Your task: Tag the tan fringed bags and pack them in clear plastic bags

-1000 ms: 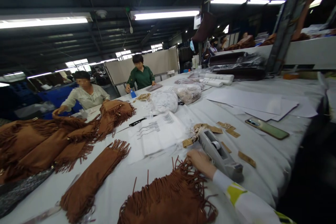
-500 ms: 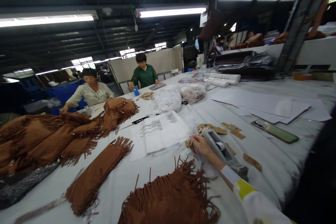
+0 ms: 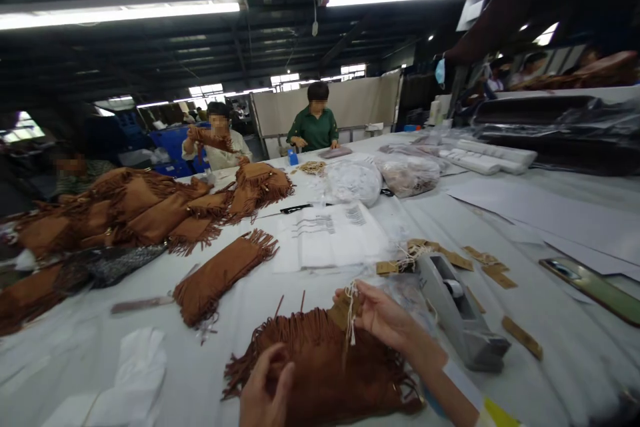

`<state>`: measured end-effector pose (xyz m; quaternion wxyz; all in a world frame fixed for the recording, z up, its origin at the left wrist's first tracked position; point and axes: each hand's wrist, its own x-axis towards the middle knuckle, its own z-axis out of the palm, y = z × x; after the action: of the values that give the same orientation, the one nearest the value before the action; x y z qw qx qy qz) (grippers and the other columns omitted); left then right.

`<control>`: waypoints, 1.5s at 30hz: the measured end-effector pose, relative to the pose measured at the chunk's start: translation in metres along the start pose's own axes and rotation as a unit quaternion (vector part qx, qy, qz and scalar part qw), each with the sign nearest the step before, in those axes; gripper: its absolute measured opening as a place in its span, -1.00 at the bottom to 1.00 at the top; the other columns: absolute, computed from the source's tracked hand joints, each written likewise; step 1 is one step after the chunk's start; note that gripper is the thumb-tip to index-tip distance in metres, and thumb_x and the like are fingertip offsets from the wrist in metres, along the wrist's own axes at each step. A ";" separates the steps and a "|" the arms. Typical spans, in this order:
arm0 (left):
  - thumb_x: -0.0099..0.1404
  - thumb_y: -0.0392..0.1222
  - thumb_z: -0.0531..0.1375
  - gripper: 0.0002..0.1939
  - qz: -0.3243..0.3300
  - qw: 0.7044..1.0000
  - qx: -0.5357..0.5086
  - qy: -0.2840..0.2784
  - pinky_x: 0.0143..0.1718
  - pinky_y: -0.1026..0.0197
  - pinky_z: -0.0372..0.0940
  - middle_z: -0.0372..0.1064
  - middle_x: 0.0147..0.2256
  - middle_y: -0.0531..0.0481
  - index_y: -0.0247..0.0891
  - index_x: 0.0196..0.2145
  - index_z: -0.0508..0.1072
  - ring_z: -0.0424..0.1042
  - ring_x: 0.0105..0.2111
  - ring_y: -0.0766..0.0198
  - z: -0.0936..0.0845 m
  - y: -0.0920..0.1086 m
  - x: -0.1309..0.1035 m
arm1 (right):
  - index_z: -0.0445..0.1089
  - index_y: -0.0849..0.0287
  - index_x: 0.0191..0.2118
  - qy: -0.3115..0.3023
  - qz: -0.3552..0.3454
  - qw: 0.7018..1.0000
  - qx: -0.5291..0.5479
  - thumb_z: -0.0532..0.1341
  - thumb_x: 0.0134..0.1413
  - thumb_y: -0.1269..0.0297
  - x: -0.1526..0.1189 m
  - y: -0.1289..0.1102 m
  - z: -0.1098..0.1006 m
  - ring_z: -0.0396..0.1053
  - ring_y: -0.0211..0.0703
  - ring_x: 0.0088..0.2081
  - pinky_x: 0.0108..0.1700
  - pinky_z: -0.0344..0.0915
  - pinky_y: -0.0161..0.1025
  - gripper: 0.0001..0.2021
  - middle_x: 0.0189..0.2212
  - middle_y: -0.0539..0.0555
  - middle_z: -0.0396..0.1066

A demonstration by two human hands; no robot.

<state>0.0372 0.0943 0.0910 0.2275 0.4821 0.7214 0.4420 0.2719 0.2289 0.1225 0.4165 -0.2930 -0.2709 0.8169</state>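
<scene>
A brown fringed suede bag point(image 3: 330, 373) lies on the white-covered table in front of me. Above its upper right part, my right hand point(image 3: 383, 317) pinches a small tan tag point(image 3: 343, 310) with white strings hanging from it. Over the bag's left side is my left hand point(image 3: 267, 383), fingers curved and apart, nothing in it. Just right of my right hand sits a grey tape dispenser point(image 3: 457, 310). Behind it lie more tan tags point(image 3: 455, 259). A narrower brown fringed bag point(image 3: 220, 273) rests to the left.
A pile of brown fringed bags point(image 3: 150, 207) covers the far left. White printed sheets point(image 3: 340, 237), clear plastic bags point(image 3: 353, 180) and a phone point(image 3: 593, 287) lie on the table. A person in green point(image 3: 314, 127) and one in a pale top point(image 3: 220, 150) are across it.
My right hand has come from beside the dispenser to over the bag, bringing the tag. My left hand has entered at the bottom. The view has turned left; the pale-topped person now holds up a brown piece.
</scene>
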 end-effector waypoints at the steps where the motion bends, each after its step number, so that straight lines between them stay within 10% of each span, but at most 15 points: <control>1: 0.15 0.13 0.21 -0.57 -0.001 0.997 -0.054 -0.053 -0.23 0.18 0.39 0.52 -0.24 -0.05 -0.18 -0.11 0.47 0.49 -0.26 0.15 0.008 0.011 0.008 | 0.29 0.16 -0.31 0.005 0.005 1.000 0.000 0.24 0.10 0.24 0.000 0.007 0.004 0.52 -0.04 -0.29 -0.26 0.42 -0.09 -0.86 -0.38 0.13 0.54; 7: 0.09 -0.05 0.25 -0.73 -0.017 0.943 -0.222 -0.246 -0.50 0.29 0.23 0.43 -0.52 0.00 -0.32 -0.33 0.46 0.38 -0.53 0.29 0.066 0.079 0.045 | 0.16 0.08 -0.34 0.056 -0.079 0.988 -0.121 0.24 0.05 0.04 0.001 0.013 0.022 0.47 -0.12 -0.46 -0.45 0.34 -0.24 -0.72 -0.46 0.01 0.49; 11: 0.07 -0.11 0.22 -0.81 0.012 0.947 -0.204 -0.248 -0.60 0.30 0.07 0.25 -0.66 0.12 -0.28 -0.54 0.38 0.20 -0.66 0.38 0.086 0.098 0.062 | 0.21 0.07 -0.34 0.186 -0.247 0.873 -0.376 0.12 0.09 0.00 0.005 -0.010 0.016 0.32 -0.20 -0.60 -0.53 0.18 -0.31 -0.76 -0.67 -0.12 0.29; 20: -0.01 -0.08 0.26 -0.71 0.015 0.925 -0.306 -0.226 -0.49 0.33 0.11 0.13 -0.64 0.19 -0.23 -0.59 0.19 0.15 -0.57 0.42 0.078 0.105 0.108 | 0.32 0.11 -0.21 0.306 -0.305 0.600 -0.673 -0.02 0.26 0.14 0.017 -0.074 -0.036 0.36 -0.15 -0.51 -0.39 0.15 -0.28 -0.76 -0.63 -0.03 0.33; 29: -0.03 -0.10 0.32 -0.62 -0.118 0.852 -0.457 -0.227 -0.23 0.14 0.40 0.34 -0.48 0.08 -0.22 -0.55 0.12 0.42 -0.37 0.30 0.065 0.106 0.109 | 0.43 0.17 -0.19 0.377 -0.297 0.513 -0.712 0.13 0.12 0.33 0.027 -0.075 -0.075 0.16 0.23 0.14 0.11 0.01 0.09 -0.83 0.05 0.30 0.36; 32: -0.05 -0.08 0.34 -0.59 -0.114 0.862 -0.445 -0.212 -0.23 0.16 0.39 0.32 -0.49 0.09 -0.21 -0.56 0.12 0.40 -0.38 0.33 0.065 0.103 0.113 | 0.45 0.16 -0.28 0.355 -0.323 0.594 -0.645 0.11 0.14 0.20 0.018 -0.042 -0.066 0.16 0.23 0.13 0.12 0.04 0.10 -0.79 0.05 0.28 0.36; 35: -0.02 -0.03 0.31 -0.59 -0.086 0.886 -0.408 -0.201 -0.27 0.23 0.36 0.26 -0.52 0.13 -0.21 -0.56 0.11 0.31 -0.45 0.39 0.069 0.101 0.107 | 0.44 0.18 -0.43 0.216 -0.179 0.855 -0.436 0.00 0.18 -0.10 0.011 0.002 -0.043 0.40 0.06 -0.20 -0.16 0.28 -0.07 -0.52 -0.33 0.23 0.50; 37: 0.03 -0.03 0.26 -0.64 -0.035 0.914 -0.352 -0.198 -0.39 0.32 0.26 0.16 -0.57 0.17 -0.21 -0.56 0.11 0.20 -0.51 0.42 0.072 0.101 0.094 | 0.44 0.20 -0.42 0.110 -0.040 0.967 -0.228 -0.02 0.15 -0.22 0.010 0.024 -0.025 0.43 -0.04 -0.31 -0.28 0.31 -0.18 -0.44 -0.41 0.19 0.48; 45: 0.22 -0.15 0.05 -0.80 0.097 0.956 -0.150 -0.233 -0.43 0.31 0.08 0.08 -0.55 0.14 -0.20 -0.53 0.13 0.10 -0.48 0.36 0.064 0.088 0.032 | 0.36 0.17 -0.44 0.111 -0.106 0.982 0.110 0.44 -0.18 0.29 0.015 0.023 0.011 0.42 -0.27 -0.43 -0.33 0.38 -0.34 -0.76 -0.50 -0.01 0.43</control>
<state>0.1152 0.1629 0.1376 0.4151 0.5998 0.5235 0.4403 0.2450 0.2277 0.1102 0.5582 -0.3036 -0.1607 0.7552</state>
